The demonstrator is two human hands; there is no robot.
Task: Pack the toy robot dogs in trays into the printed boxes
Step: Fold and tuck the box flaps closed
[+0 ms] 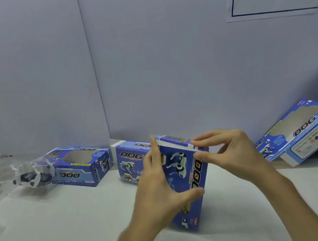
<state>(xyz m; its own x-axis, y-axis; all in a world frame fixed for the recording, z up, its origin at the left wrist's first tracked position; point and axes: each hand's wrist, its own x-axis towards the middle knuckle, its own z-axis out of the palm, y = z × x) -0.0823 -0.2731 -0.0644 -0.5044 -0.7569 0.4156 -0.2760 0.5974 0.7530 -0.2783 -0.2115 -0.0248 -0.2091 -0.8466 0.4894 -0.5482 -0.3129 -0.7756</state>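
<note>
We hold the printed box (184, 177) on end on the bench (66, 223), long axis near upright. Our left hand (158, 185) grips its left side, thumb across the front. Our right hand (229, 151) is nearer the top flap (175, 141), and its fingers (198, 156) pinch the flap's right corner.

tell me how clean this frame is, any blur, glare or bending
Head view: soft, bluish, even light, no hard glare; the left hand and right hand gripping the box look slightly smeared; the toy dog in its clear tray at far left is blurry; the wall seam leans from wide-angle bending.
</note>
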